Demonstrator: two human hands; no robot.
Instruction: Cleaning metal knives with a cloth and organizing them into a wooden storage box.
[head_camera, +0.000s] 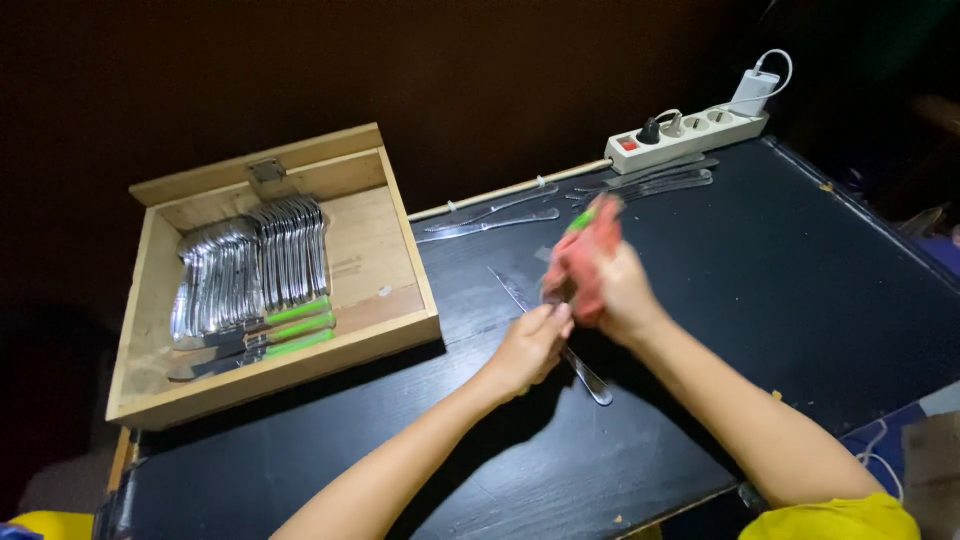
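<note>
Head view: right hand (612, 290) wipes knife (585, 222) with cloth (580, 262)

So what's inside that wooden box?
The wooden box holds two shiny rows of stacked silver spoons, then three green-handled knives lying in front. Whatever is under the stacks stays hidden.

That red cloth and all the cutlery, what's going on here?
A person stands at a black table. The right hand grips a red cloth wrapped around a green-handled piece of cutlery, while the left hand holds its lower end. A knife lies under the hands. More knives lie near a power strip. A wooden box on the left holds stacked spoons and green-handled knives.
</note>
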